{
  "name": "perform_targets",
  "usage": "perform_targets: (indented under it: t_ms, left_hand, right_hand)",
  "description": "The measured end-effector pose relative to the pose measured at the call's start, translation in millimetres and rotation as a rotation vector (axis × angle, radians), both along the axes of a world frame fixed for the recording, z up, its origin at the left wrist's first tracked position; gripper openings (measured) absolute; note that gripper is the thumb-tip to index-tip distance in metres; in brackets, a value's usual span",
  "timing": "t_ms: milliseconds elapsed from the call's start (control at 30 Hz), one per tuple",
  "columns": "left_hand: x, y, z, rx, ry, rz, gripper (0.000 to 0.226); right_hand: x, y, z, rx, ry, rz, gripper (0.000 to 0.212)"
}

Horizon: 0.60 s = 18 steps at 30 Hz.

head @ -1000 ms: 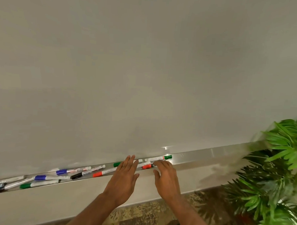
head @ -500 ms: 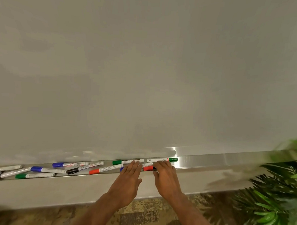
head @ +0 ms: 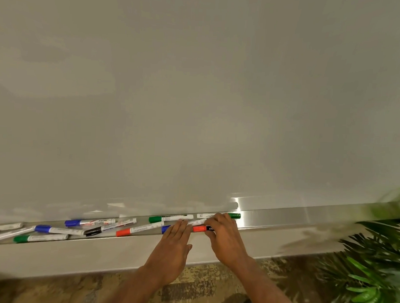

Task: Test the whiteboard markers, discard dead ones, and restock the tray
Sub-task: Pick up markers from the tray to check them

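Note:
A long metal tray (head: 283,218) runs under the blank whiteboard (head: 197,94). Several markers with blue, green, red and black caps lie scattered in the tray. My left hand (head: 175,246) reaches in with straight fingers laid over a blue-capped marker (head: 166,229). My right hand (head: 225,237) has its fingers curled over the tray, touching a red-and-black marker (head: 202,228) and a green-capped marker (head: 234,215). Whether it grips one I cannot tell. A green-capped marker (head: 171,218) and a red-capped marker (head: 138,230) lie just left of my hands.
A leafy green plant (head: 372,268) stands at the lower right, close to the tray's right end. More markers (head: 48,233) crowd the tray's left part. Patterned carpet (head: 200,286) lies below the wall panel.
The view has shifted so the tray sits more level and the plant lies further right. Both hands have moved slightly forward onto the markers in the tray.

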<state>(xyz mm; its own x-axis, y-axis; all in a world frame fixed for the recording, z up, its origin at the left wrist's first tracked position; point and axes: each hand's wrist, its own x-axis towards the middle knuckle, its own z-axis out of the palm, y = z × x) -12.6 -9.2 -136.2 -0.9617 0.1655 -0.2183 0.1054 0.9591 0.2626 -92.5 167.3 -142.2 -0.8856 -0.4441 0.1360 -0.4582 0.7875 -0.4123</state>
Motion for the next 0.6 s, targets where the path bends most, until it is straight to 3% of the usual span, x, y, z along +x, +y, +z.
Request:
perform_targets:
  t_ms: [67, 133, 267, 400, 600]
  left_hand:
    - [1, 2, 2, 0.0, 0.088, 0.024, 0.068]
    - [2, 1, 13, 0.049, 0.17, 0.073, 0.051]
    - [-8, 0, 32, 0.467, 0.216, 0.287, 0.047]
    - [-17, 4, 85, 1.01, 0.202, 0.469, 0.021]
    - [-15, -10, 151, 1.384, 0.13, 0.602, 0.024]
  right_hand:
    - [0, 0, -1, 0.005, 0.022, 0.01, 0.019]
    - [1, 0, 0, -0.017, 0.049, 0.005, 0.018]
    - [2, -6, 20, -0.166, 0.092, -0.007, 0.018]
    - [7, -22, 56, -0.36, 0.06, -0.011, 0.02]
    - [22, -52, 125, -0.688, -0.121, 0.091, 0.032]
